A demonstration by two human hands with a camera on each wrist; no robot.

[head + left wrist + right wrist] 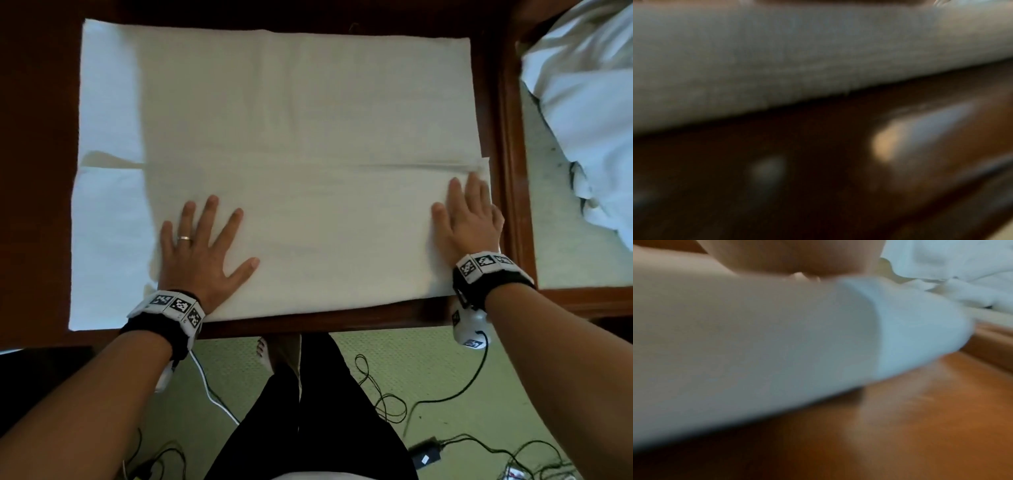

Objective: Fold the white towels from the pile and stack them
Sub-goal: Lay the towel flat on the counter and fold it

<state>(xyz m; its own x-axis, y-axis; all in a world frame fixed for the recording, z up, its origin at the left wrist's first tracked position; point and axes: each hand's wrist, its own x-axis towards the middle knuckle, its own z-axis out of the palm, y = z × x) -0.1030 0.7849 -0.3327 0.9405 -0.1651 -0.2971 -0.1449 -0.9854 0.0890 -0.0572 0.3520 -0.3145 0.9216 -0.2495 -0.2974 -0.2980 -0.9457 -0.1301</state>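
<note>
The towel (301,164) lies flat across the middle of the head view, covering most of the worktop (37,171), with its near edge along the worktop's front rim; a crease runs across it right of centre, and a paler strip, seemingly a lower layer or a second cloth, shows past it at the left of the frame; which of the two I cannot tell. The left hand (202,253) lies at lower left of the towel, fingers spread wide and flat, gripping nothing; the right hand (469,219) lies at the towel's right edge just below the crease, fingers straight and close together, also gripping nothing. Both palms press down, likely to smooth the fold and keep the layers from sliding before the next fold; set apart as they are, they pin both ends at once. Both wrist views are blurred, showing only white cloth over brown wood. The pile (589,113) of loose white cloth sits at the upper right, beyond the worktop's raised edge, within the right hand's reach. Cables (387,401) trail over the green floor at the bottom.
</note>
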